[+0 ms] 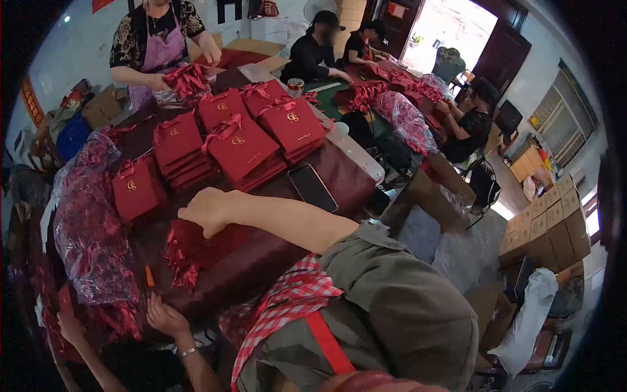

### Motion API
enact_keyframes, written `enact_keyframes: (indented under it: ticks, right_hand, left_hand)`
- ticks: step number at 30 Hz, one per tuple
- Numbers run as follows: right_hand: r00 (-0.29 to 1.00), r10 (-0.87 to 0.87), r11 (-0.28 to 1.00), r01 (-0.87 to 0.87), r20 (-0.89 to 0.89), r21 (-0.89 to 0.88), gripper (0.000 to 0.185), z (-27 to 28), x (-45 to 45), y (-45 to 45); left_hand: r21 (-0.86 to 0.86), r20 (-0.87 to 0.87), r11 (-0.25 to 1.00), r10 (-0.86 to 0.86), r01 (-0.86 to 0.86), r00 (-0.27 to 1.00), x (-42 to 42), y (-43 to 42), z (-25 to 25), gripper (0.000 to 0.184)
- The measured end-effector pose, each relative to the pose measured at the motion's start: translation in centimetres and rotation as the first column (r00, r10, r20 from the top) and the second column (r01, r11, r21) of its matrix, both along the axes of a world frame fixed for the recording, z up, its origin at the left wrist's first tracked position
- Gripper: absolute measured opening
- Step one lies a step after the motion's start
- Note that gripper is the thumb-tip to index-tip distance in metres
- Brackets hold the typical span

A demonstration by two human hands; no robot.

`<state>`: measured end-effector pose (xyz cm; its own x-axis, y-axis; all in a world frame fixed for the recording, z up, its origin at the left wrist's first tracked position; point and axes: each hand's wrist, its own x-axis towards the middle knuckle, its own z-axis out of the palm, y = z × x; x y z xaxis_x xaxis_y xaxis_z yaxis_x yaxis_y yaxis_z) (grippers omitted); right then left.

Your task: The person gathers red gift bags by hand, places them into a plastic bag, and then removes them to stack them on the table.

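My right hand (206,210) reaches across the table from a green sleeve, its fingers curled closed. What they hold, if anything, is hidden. Directly below it lie red bags with bunched ribbons (185,253). A standing red gift bag (136,191) is just to its left, and stacks of red bags with gold print (241,147) lie beyond it. A dark phone (312,187) rests to the right of the stacks. My left hand is not in view.
Clear plastic full of red ribbons (95,228) covers the table's left side, near an orange tool (149,276). A co-worker's hands show at lower left (166,317). Another person (153,55) stands across the table; others sit farther back. Cartons (545,222) are stacked at right.
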<state>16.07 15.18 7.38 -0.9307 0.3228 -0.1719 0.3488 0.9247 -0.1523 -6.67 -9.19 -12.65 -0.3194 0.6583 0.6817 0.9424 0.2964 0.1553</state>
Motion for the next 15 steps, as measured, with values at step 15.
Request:
enact_keyframes:
  ticks: [15]
  right_hand:
    - [0.998,0.018,0.999,-0.016,-0.067,0.037,0.054,0.2,0.6,-0.7]
  left_hand:
    - [0.006,-0.004,1.0,0.013,-0.013,1.0,0.8,0.1,1.5,0.026]
